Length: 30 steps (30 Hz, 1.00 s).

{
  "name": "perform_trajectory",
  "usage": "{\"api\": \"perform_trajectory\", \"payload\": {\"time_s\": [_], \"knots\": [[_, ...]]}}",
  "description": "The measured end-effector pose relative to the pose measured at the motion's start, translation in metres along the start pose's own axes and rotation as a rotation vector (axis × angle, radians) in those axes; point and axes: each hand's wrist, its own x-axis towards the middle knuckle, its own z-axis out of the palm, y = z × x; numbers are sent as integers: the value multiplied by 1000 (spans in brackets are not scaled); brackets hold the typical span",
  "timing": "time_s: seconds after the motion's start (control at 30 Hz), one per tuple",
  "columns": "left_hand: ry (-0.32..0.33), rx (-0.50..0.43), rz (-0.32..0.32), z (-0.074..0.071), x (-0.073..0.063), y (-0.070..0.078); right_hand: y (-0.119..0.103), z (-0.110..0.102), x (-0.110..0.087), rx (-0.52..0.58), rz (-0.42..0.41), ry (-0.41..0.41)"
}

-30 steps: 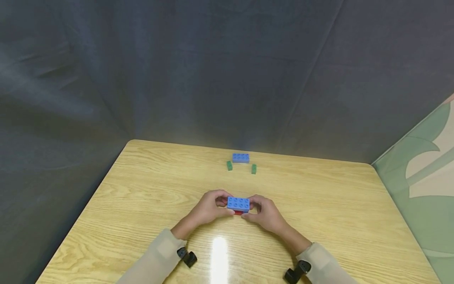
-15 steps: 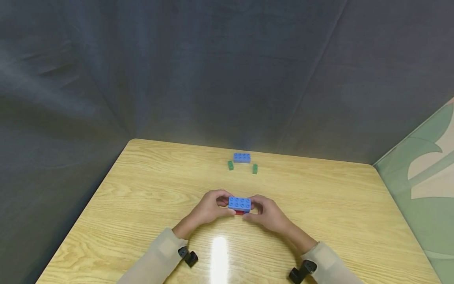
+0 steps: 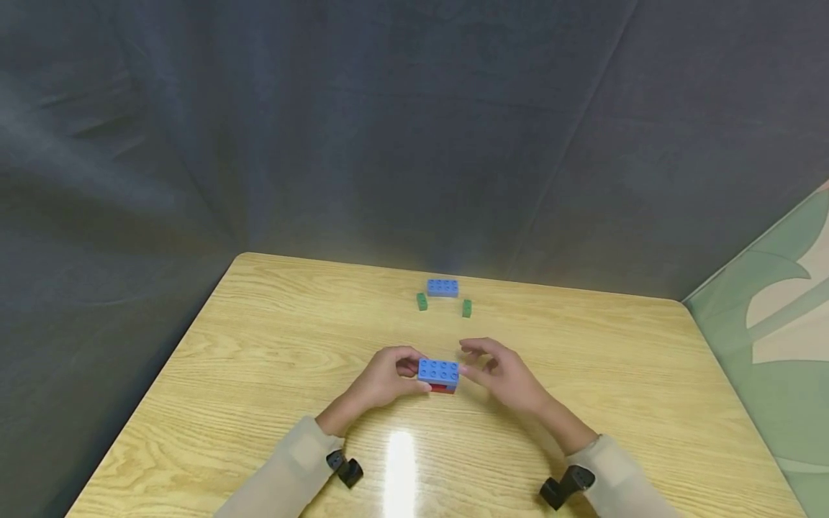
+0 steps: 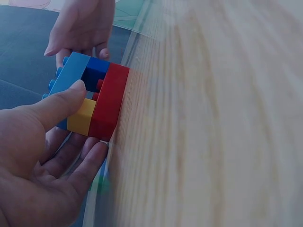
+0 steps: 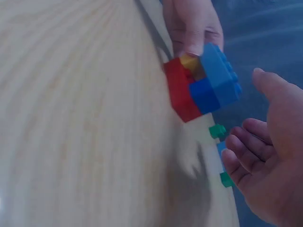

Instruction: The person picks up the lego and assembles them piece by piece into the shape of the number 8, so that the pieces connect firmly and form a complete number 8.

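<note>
Dark cloth (image 3: pixel 388 144) rises beyond the far edge of the tabletop (image 3: pixel 259 324); near edge out of view. Bare wood runs from the work toward the left and right edges, so sideways room is ample – forward room less so, with loose pieces by the far edge.

Left hand (image 3: pixel 382 380): grip pinching the stack at its left end, thumb on the near face, fingers behind. Right hand (image 3: pixel 508 378): grasping nothing, fingers loosely bent, just off the stack's right end.

Stack (image 3: pixel 438 373) sits about midway between the side edges. Whether its base rests on the wood or hangs just above, hard to say. Light-blue brick (image 4: pixel 70 71) on top, red brick (image 4: pixel 111 99) below. Keep the pinch steady and level; any pressing best straight down – a sideways nudge could lever the top off.

Spare blue brick (image 3: pixel 443 288) near the far edge. Within: yellow brick (image 4: pixel 81 117) left, dark-blue brick (image 5: pixel 203 94) right. Smallest: two green bricks (image 3: pixel 422 301), nearer than the spare.
</note>
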Motion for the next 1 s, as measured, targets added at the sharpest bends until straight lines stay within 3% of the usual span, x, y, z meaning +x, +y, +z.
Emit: {"api": "perform_trajectory", "payload": {"time_s": [0.37,1.0], "knots": [[8,3,-17,0,-1,-1,9,-25,22,-41,-29,108],[-6,18,-38,-3,-1,2,26,-42,73,-17,36,148]]}}
